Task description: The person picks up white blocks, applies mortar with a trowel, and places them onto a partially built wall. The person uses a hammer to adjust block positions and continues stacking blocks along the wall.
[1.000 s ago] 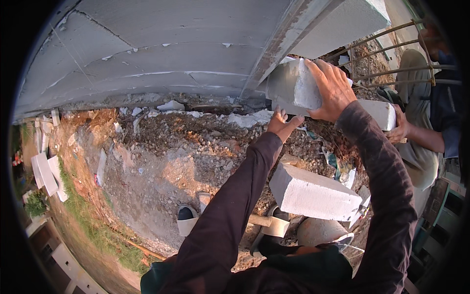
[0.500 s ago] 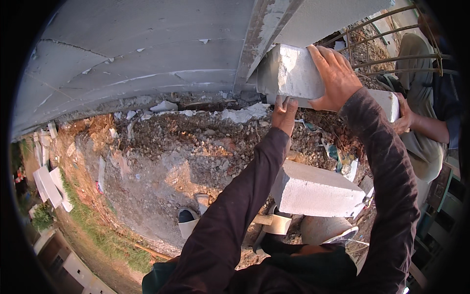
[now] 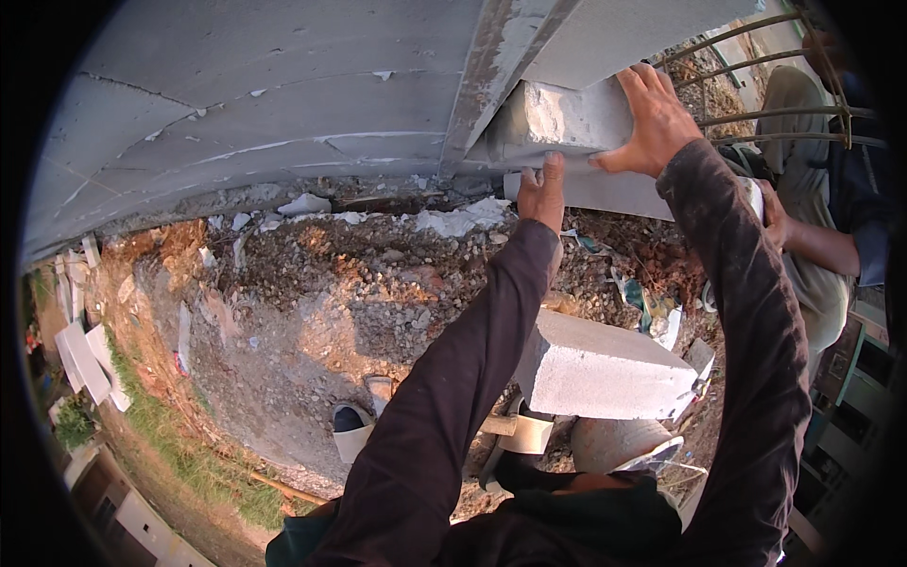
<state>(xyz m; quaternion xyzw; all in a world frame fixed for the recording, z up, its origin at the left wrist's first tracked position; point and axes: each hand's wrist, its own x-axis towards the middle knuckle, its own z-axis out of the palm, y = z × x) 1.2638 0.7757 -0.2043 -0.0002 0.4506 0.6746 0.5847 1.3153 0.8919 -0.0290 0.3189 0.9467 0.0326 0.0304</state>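
Observation:
A pale lightweight concrete block point(image 3: 586, 115) sits on a lower white block point(image 3: 605, 192), close against the grey wall. My right hand point(image 3: 657, 123) grips its right end, fingers spread over the top and thumb low on the front. At the front lower edge my left hand point(image 3: 542, 194) presses with its fingertips pointing up; part of that grip is hidden. A co-worker's hand point(image 3: 777, 215) holds the right end of the lower block. Nearer to me, another white block point(image 3: 609, 369) lies between my forearms.
The grey wall point(image 3: 283, 94) fills the upper left. Steel bars point(image 3: 770, 121) stick out at upper right beside the co-worker. Rubble point(image 3: 406, 274) covers the ground. A bucket point(image 3: 619, 444) lies near my feet, by a wooden handle point(image 3: 498, 424). White slabs point(image 3: 83, 364) lie far left.
The upper block has shifted slightly away from me and toward the wall, showing more of the lower block. My right hand has spread wider; my left fingers have straightened.

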